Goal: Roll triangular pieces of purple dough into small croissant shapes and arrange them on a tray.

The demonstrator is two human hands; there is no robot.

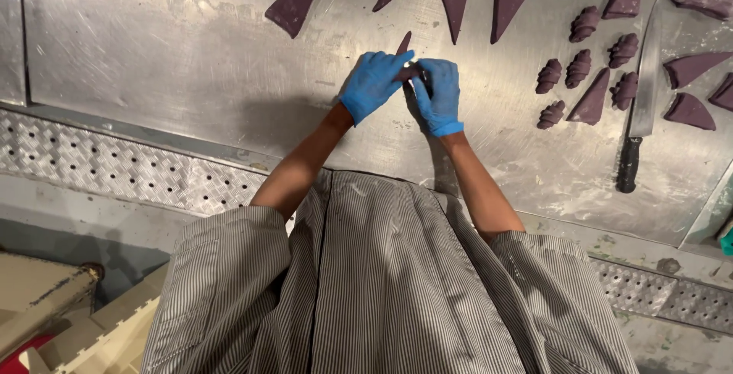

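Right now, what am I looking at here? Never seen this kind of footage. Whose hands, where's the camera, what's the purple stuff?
There is one picture, taken from a camera worn on a person's head, looking down over their striped shirt at a steel worktable. There is no machine: the person's two hands wear blue gloves. The left hand and right hand meet over one purple dough triangle, pinching its near end; most of it is hidden by the fingers. Flat dough triangles lie along the far edge. To the right sit rolled pieces and a black-handled knife.
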